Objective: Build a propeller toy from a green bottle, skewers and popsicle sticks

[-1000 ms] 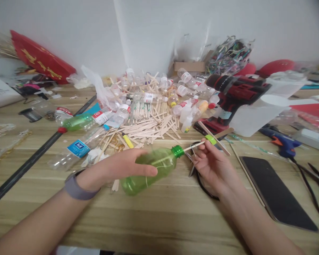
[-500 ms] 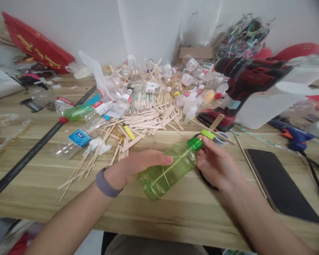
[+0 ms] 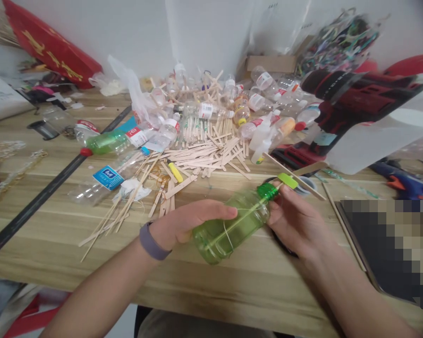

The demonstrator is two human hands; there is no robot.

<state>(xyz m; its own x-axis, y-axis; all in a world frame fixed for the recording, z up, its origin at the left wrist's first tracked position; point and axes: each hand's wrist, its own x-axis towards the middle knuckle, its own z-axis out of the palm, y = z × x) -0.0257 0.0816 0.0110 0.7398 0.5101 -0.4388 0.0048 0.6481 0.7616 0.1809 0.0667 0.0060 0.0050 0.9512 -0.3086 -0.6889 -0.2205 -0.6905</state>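
Observation:
A clear green plastic bottle (image 3: 229,230) lies tilted in front of me, its neck toward the upper right. My left hand (image 3: 204,218) is closed around its body, thumb on top and the other fingers hidden beneath. A thin stick (image 3: 238,220) runs lengthwise inside and out through the green neck, and a white string loops across the bottle. Past the neck sits a lime-green cap (image 3: 287,180) with crossed flat wooden sticks (image 3: 310,188) at it. My right hand (image 3: 292,216) is closed at this cap, thumb against it; its other fingers are partly hidden near the neck.
Loose craft sticks (image 3: 197,159) and empty bottles (image 3: 207,111) crowd the back. A red-black power drill (image 3: 324,122) stands at the right, near a blue glue gun (image 3: 409,180) and a dark, partly pixelated flat device (image 3: 373,244). A black bar (image 3: 38,192) crosses the left side.
The crossed wooden sticks and lime-green cap have turned a little at the bottle's neck. Both hands keep their hold. The whole view has shifted slightly, with things appearing farther right.

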